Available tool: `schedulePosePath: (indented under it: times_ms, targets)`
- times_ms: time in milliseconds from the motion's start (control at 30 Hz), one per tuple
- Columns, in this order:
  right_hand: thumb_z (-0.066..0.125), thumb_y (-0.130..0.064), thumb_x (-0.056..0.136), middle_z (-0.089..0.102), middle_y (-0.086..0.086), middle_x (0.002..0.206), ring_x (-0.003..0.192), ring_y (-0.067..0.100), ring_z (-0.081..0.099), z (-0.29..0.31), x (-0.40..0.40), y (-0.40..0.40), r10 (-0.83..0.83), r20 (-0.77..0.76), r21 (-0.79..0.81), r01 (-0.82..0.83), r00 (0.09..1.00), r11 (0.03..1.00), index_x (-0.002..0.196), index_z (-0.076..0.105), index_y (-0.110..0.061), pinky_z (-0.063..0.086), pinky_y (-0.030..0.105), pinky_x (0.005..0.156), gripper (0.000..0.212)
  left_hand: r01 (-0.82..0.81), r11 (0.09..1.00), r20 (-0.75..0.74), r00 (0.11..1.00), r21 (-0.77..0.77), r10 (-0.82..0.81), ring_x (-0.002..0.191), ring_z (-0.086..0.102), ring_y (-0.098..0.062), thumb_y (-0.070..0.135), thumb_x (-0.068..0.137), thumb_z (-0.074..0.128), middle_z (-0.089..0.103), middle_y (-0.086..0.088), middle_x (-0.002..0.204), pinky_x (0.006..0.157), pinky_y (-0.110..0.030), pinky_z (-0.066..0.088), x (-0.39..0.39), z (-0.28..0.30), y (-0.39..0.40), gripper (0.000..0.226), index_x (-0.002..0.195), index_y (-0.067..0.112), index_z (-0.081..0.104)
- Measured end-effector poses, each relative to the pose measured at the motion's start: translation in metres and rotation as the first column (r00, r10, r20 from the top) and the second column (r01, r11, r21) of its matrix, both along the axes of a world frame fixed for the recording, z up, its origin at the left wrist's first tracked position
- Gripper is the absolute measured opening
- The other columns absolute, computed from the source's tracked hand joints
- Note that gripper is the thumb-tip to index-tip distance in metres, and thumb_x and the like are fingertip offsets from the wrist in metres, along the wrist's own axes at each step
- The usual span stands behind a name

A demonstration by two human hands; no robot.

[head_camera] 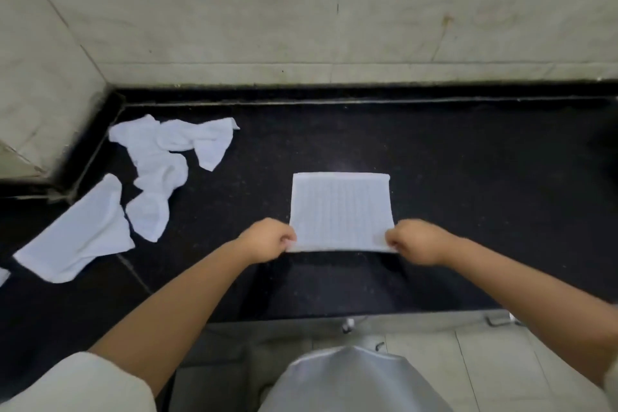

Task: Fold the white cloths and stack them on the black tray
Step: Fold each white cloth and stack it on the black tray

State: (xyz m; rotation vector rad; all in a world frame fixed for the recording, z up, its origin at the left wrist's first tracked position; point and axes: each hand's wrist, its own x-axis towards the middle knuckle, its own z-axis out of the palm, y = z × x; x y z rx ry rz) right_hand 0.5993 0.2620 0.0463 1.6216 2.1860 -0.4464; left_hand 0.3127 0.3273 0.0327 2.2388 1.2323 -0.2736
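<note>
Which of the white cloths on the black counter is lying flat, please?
The ribbed white rectangular cloth, pinched at its near corners by the left hand and right hand; the cloths at left lie crumpled.

The flat rectangular cloth (340, 211) I pinch at its near corners is white, with a fine ribbed pattern of faint grey-blue lines running away from me. The crumpled heap of cloths (167, 157) to my left is the same white, shaded bluish in its folds, and the loose cloth (77, 237) nearer the edge is plain white too. The stone counter (468, 177) beneath them is black with tiny pale speckles. The wall tiles (301, 10) are cream with faint brownish streaks. My short sleeves (77, 385) are off-white, and the floor tiles (501, 361) are pale grey.
</note>
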Motion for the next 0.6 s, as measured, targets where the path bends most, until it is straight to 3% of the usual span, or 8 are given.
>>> schedulePosePath:
  times_ms: [67, 133, 267, 333, 433, 500, 600]
  targets:
    - [0.047, -0.004, 0.082, 0.058, 0.009, 0.087, 0.08, 0.022, 0.049, -0.012, 0.005, -0.013, -0.061, -0.068, -0.245, 0.042, 0.996, 0.969, 0.08, 0.055, -0.01, 0.033, 0.026, 0.066, 0.01, 0.048, 0.974, -0.047, 0.997, -0.222, -0.059, 0.083, 0.057, -0.011, 0.008, 0.09, 0.049, 0.062, -0.002, 0.092, 0.068, -0.014, 0.041, 0.009, -0.01, -0.014, 0.022, 0.105, 0.004, 0.065]
    - [0.049, -0.005, 0.083, 0.05, -0.004, 0.074, 0.072, 0.016, 0.045, -0.016, 0.012, -0.016, -0.094, -0.099, -0.401, 0.047, 0.991, 0.915, 0.069, 0.051, -0.016, 0.034, 0.022, 0.06, 0.018, 0.062, 0.918, -0.073, 0.992, -0.393, -0.099, 0.074, 0.054, -0.006, 0.01, 0.091, 0.053, 0.06, 0.003, 0.084, 0.063, -0.008, 0.04, 0.019, -0.009, -0.02, 0.022, 0.109, 0.002, 0.062]
    - [0.054, -0.008, 0.084, 0.049, -0.012, 0.07, 0.064, 0.006, 0.046, -0.006, 0.03, 0.002, -0.208, -0.148, -0.538, 0.098, 0.967, 0.837, 0.068, 0.054, -0.022, 0.038, 0.019, 0.062, 0.021, 0.052, 0.858, -0.105, 0.987, -0.511, -0.122, 0.074, 0.06, -0.007, 0.013, 0.092, 0.054, 0.057, 0.013, 0.079, 0.064, -0.012, 0.044, 0.031, 0.001, -0.008, 0.022, 0.112, 0.006, 0.06]
    - [0.055, -0.008, 0.084, 0.054, -0.009, 0.073, 0.066, 0.007, 0.05, -0.002, 0.041, 0.015, -0.281, -0.198, -0.488, 0.154, 0.939, 0.859, 0.072, 0.06, -0.02, 0.041, 0.02, 0.064, 0.017, 0.013, 0.9, -0.077, 0.996, -0.435, -0.052, 0.073, 0.058, -0.007, 0.011, 0.092, 0.053, 0.058, 0.008, 0.082, 0.063, -0.012, 0.043, 0.037, 0.002, 0.004, 0.019, 0.108, 0.005, 0.062]
    - [0.056, -0.006, 0.084, 0.058, -0.001, 0.084, 0.078, 0.013, 0.053, -0.003, 0.053, 0.035, -0.369, -0.321, -0.245, 0.3, 0.873, 0.922, 0.092, 0.067, -0.006, 0.04, 0.021, 0.066, 0.014, -0.145, 0.979, 0.011, 0.989, -0.145, 0.148, 0.083, 0.051, -0.01, 0.009, 0.09, 0.05, 0.053, 0.005, 0.085, 0.066, -0.016, 0.04, 0.047, -0.002, 0.024, 0.018, 0.1, 0.004, 0.064]
    - [0.055, -0.006, 0.085, 0.06, 0.003, 0.089, 0.082, 0.014, 0.052, -0.009, 0.055, 0.045, -0.413, -0.384, -0.11, 0.403, 0.826, 0.909, 0.095, 0.067, -0.003, 0.038, 0.022, 0.07, 0.015, -0.284, 0.958, 0.075, 0.955, -0.031, 0.286, 0.084, 0.05, -0.013, 0.01, 0.089, 0.05, 0.051, 0.006, 0.082, 0.072, -0.022, 0.04, 0.051, -0.01, 0.034, 0.016, 0.096, 0.006, 0.064]
    - [0.052, -0.007, 0.087, 0.066, 0.009, 0.097, 0.083, 0.016, 0.054, -0.022, 0.053, 0.061, -0.458, -0.434, -0.005, 0.506, 0.776, 0.863, 0.097, 0.067, -0.005, 0.044, 0.026, 0.073, 0.018, -0.42, 0.906, 0.091, 0.905, 0.048, 0.415, 0.082, 0.054, -0.016, 0.011, 0.09, 0.047, 0.054, 0.002, 0.083, 0.07, -0.026, 0.042, 0.059, -0.022, 0.044, 0.017, 0.094, 0.009, 0.064]
